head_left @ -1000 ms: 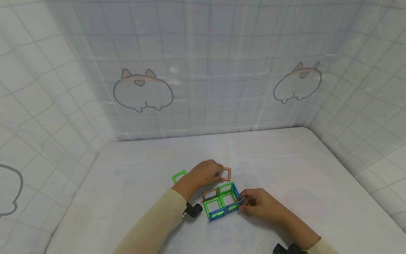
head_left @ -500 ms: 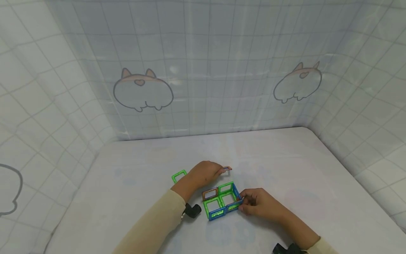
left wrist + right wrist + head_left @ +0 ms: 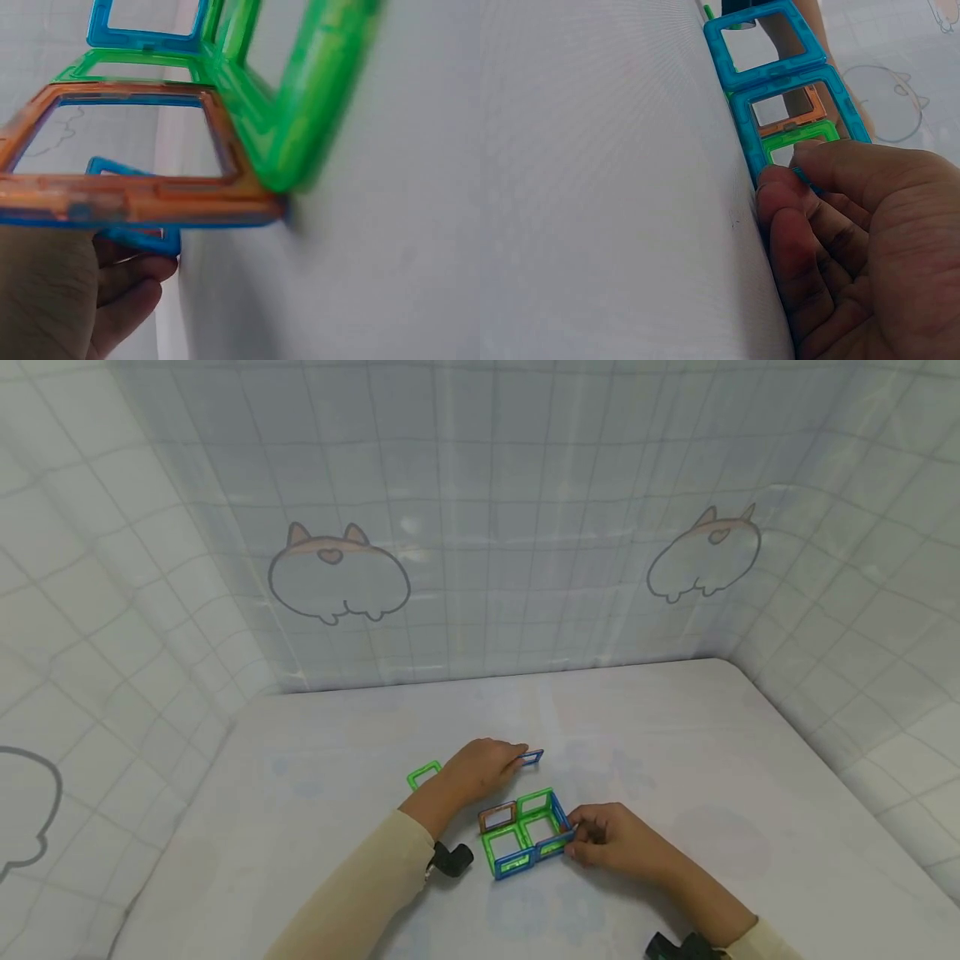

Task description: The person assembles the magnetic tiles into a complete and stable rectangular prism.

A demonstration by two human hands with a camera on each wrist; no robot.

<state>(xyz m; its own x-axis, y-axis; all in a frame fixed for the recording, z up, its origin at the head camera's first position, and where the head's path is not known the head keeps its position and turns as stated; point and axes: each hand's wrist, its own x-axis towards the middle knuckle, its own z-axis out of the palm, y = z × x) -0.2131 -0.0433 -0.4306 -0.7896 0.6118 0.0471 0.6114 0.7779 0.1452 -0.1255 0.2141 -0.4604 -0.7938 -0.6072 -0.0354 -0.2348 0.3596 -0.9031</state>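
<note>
Square magnetic tiles form a low box. Its base is green, with blue tiles (image 3: 551, 842) standing along the front and right. An orange tile (image 3: 497, 808) and a green tile (image 3: 534, 794) rise at the back. My left hand (image 3: 480, 768), beyond the box, holds a loose tile (image 3: 120, 166) whose blue side shows, tilted and apart from the structure. With thumb and fingers, my right hand (image 3: 618, 842) pinches the box's front right corner; in the right wrist view they grip a blue tile (image 3: 746, 131) by its edge.
Another green tile (image 3: 423, 768) lies behind the left forearm, partly covered by it. Dark wrist cameras (image 3: 452, 860) sit on both wrists. A white cloth-covered table (image 3: 337, 735) ends at a grid-patterned curtain (image 3: 480, 568) on the back and sides.
The tile in my left hand has turned over: its orange face showed, then it was nearly edge-on, and now blue shows. The right hand and the box have stayed in place.
</note>
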